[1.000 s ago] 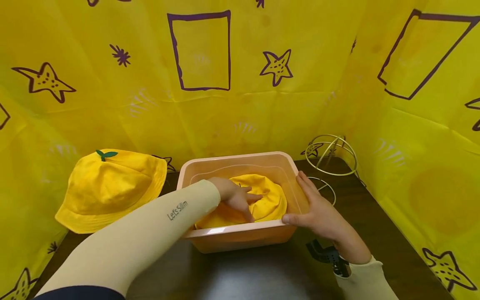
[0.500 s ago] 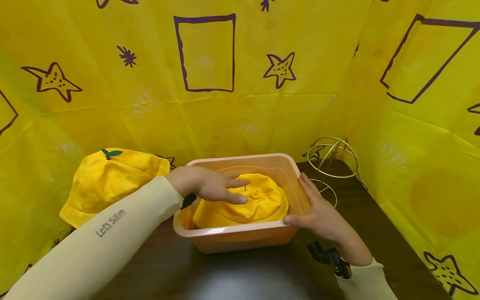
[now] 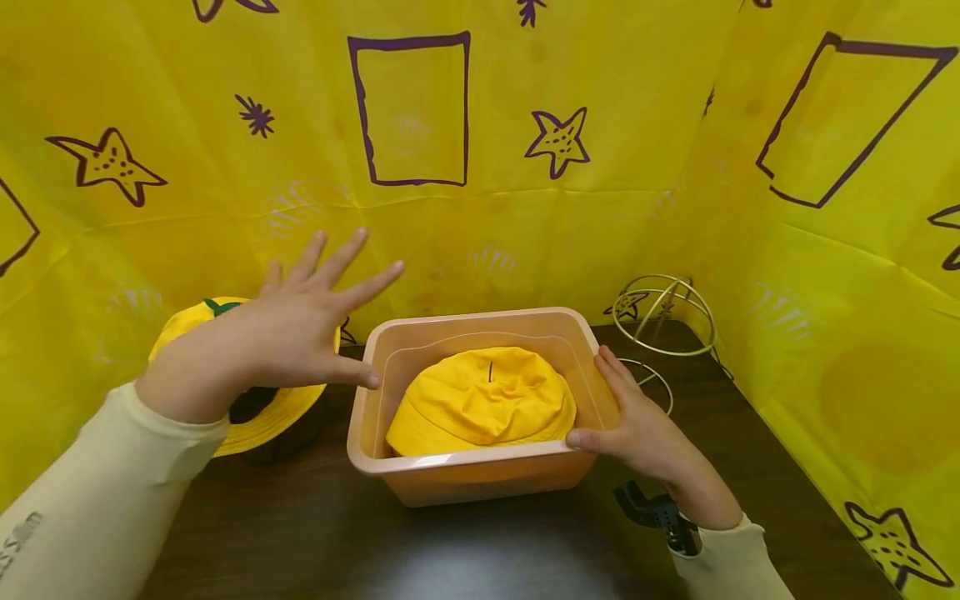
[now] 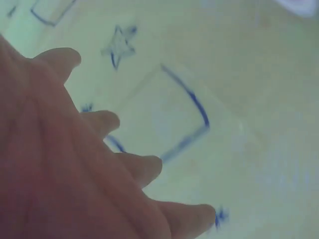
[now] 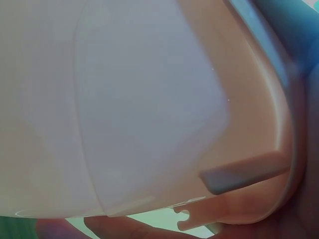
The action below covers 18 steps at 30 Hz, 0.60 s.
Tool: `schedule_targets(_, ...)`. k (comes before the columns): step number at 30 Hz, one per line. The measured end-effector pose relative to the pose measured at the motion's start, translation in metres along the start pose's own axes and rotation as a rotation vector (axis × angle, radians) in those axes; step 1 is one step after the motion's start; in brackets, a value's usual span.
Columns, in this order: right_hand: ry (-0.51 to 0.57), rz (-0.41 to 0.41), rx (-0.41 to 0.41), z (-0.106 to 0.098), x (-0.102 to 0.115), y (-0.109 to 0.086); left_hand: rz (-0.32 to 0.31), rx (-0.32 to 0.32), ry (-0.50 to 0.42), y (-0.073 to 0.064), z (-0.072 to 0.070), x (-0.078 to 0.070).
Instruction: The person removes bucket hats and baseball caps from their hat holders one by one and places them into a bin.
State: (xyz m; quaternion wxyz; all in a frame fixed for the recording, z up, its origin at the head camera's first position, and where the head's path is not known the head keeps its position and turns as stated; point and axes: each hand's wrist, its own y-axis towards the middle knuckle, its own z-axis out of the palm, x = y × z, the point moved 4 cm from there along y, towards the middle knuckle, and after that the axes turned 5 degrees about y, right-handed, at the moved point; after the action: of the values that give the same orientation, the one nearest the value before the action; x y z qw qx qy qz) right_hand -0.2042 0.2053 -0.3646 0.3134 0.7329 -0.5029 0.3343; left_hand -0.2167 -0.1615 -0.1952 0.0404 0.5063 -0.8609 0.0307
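A peach plastic bin stands in the middle of the table, and a yellow cloth hat with a short dark stem lies in it. My right hand holds the bin's near right corner, thumb on the front rim and fingers along the right side. Its wrist view shows the bin's smooth wall. My left hand is raised in the air left of the bin, fingers spread, holding nothing. Partly hidden behind it is a second yellow hat with a green sprout.
A gold wire stand is at the back right of the dark table. Yellow sheeting with purple drawings hangs behind and at the sides. A black band is around the right wrist.
My left hand has come out of the bin, leaving the hat inside, and has moved left and up with its fingers spreading. My right hand has stayed at the bin's corner.
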Motion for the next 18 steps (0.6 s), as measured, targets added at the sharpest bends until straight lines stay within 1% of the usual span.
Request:
schedule_targets(2, -0.005, -0.001, -0.001, 0.0, 0.0, 0.0, -0.048, -0.039, 0.035, -0.012, -0.005, 0.017)
schedule_targets(5, -0.005, 0.0, -0.001, 0.0, 0.001, 0.001, -0.116, -0.082, 0.078, -0.029, -0.008, 0.048)
schedule_targets(7, -0.004, 0.001, 0.001, 0.001, 0.001, 0.001, -0.151, -0.081, 0.089, -0.038, -0.007, 0.07)
schedule_targets(9, -0.003, 0.003, 0.001, 0.001, 0.001, 0.001, -0.168, -0.048, 0.086, -0.045, -0.002, 0.092)
schedule_targets(11, -0.008, 0.004, -0.001, 0.001, 0.001, 0.0, -0.158, 0.005, 0.074, -0.048, 0.006, 0.11)
schedule_targets(14, -0.017, 0.003, -0.003, 0.0, 0.0, 0.0, -0.123, 0.068, 0.057, -0.05, 0.022, 0.131)
schedule_targets(16, -0.018, 0.004, -0.003, 0.0, 0.0, -0.001, -0.098, 0.088, 0.032, -0.05, 0.033, 0.141)
schedule_targets(18, -0.015, 0.005, -0.002, 0.0, 0.0, -0.001, -0.081, 0.089, 0.01, -0.049, 0.044, 0.149)
